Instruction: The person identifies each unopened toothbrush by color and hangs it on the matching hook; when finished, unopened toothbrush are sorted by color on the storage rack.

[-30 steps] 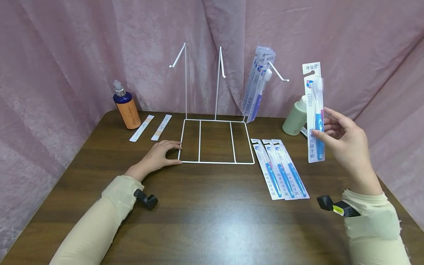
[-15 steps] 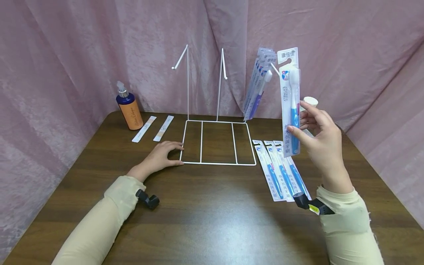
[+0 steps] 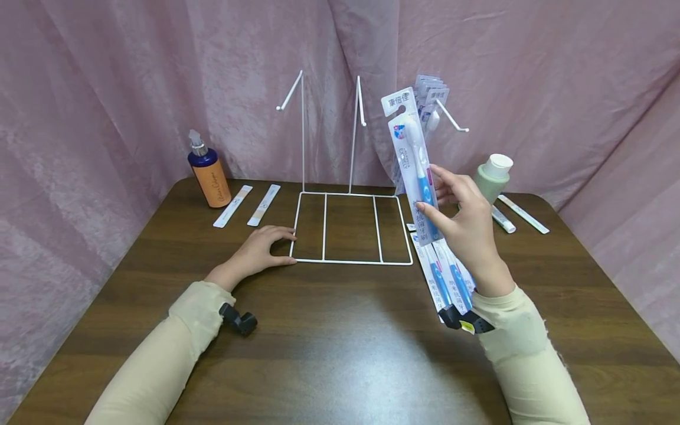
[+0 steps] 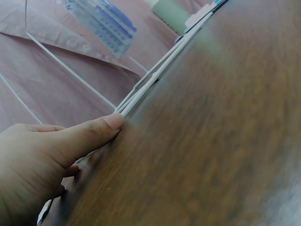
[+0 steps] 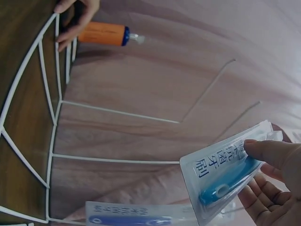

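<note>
My right hand pinches a packaged toothbrush with a blue handle between thumb and fingers. The pack is raised and tilted left, in front of the right hook of a white wire display rack. Several purple-handled toothbrush packs hang on that hook, partly hidden by the held pack in the head view. Below my right hand, blue toothbrush packs lie on the table, partly covered. My left hand rests at the rack's left side, its thumb touching the front corner and its fingers on the side bar.
Two more hooks, left and middle, are bare. At left stand an orange-and-blue pump bottle and two slim packets. A green bottle, a small tube and a strip are at right.
My right hand has carried the toothbrush pack leftward from the right side to in front of the right hook, tilting it left. The left hand has kept its place on the rack.
</note>
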### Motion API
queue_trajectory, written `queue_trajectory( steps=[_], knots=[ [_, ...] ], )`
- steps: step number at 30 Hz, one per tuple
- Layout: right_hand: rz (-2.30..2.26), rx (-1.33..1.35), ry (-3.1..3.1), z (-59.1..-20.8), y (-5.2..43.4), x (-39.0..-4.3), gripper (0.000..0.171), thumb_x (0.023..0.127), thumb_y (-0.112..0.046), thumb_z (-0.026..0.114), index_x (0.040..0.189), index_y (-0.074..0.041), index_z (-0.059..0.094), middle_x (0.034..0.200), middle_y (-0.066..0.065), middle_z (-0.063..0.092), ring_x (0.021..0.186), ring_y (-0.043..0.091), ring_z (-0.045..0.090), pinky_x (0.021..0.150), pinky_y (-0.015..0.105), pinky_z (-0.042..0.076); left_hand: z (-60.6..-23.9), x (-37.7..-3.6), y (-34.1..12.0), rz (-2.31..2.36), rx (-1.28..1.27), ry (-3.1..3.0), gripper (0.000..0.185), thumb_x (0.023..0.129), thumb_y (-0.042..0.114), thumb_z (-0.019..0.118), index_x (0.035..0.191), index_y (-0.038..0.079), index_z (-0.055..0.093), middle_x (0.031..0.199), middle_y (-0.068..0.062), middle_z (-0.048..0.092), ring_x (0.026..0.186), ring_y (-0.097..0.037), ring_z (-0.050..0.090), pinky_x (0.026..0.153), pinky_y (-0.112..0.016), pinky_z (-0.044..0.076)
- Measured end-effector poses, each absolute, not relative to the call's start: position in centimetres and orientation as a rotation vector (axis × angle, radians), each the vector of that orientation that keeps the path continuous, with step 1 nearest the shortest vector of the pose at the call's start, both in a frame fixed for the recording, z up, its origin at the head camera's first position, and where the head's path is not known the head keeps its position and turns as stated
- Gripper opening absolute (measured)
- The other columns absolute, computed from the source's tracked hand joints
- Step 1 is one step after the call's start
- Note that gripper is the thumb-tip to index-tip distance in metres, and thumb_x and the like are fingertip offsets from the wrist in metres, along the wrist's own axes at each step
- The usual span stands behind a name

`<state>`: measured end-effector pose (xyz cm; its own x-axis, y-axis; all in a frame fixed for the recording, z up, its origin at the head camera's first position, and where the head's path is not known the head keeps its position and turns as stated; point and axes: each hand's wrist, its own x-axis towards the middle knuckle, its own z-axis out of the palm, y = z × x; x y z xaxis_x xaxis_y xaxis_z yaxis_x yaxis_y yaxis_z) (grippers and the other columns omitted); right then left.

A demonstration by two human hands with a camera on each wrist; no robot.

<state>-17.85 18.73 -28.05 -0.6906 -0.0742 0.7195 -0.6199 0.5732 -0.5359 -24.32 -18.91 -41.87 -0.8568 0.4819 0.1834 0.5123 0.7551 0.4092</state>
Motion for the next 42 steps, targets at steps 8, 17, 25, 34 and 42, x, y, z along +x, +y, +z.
queue_trajectory(
  steps=[8,17,25,34,42],
  knots=[
    [1.027,0.627,-2.147,-28.4,17.1,-19.1,0.058,0.075,-0.001,0.079,0.130,-0.002,0.059,0.102,0.020,0.061,0.089,0.019,0.058,0.079,0.006,0.044,-41.8,-24.3,-19.0,-0.708,-0.817,-2.870,0.054,0.078,0.038,0.078,0.122,0.010,0.064,0.139,-0.010,0.056,0.132,-0.033,0.045,0.111,-0.058,0.029],
    [1.036,0.639,-2.133,-29.2,15.6,-19.5,0.055,0.077,-0.004,0.078,0.128,-0.001,0.059,0.101,0.019,0.061,0.087,0.023,0.059,0.078,0.014,0.048,-41.6,-24.3,-19.1,-0.687,-0.817,-2.868,0.055,0.078,0.039,0.078,0.122,0.011,0.064,0.139,-0.010,0.056,0.132,-0.034,0.045,0.110,-0.058,0.029],
    [1.055,0.623,-2.153,-30.0,14.3,-20.0,0.055,0.077,-0.006,0.079,0.128,-0.002,0.059,0.101,0.018,0.061,0.087,0.025,0.060,0.077,0.012,0.046,-41.7,-24.2,-19.1,-0.685,-0.810,-2.871,0.055,0.078,0.040,0.078,0.122,0.011,0.064,0.139,-0.009,0.055,0.131,-0.033,0.045,0.110,-0.058,0.030],
    [1.168,0.551,-2.157,-30.9,13.3,-21.9,0.055,0.078,-0.006,0.078,0.129,-0.001,0.059,0.102,0.019,0.061,0.089,0.025,0.060,0.076,0.008,0.045,-41.7,-24.1,-18.9,-0.680,-0.825,-2.866,0.054,0.078,0.038,0.078,0.123,0.011,0.064,0.139,-0.011,0.055,0.131,-0.034,0.045,0.109,-0.060,0.030],
    [1.239,0.479,-2.156,-31.4,12.4,-24.5,0.054,0.080,-0.010,0.077,0.130,-0.003,0.058,0.103,0.020,0.060,0.093,0.025,0.060,0.079,0.025,0.053,-41.9,-24.3,-19.0,-0.693,-0.804,-2.891,0.056,0.078,0.041,0.077,0.124,0.012,0.063,0.141,-0.009,0.054,0.133,-0.033,0.044,0.111,-0.059,0.029]
  ],
)
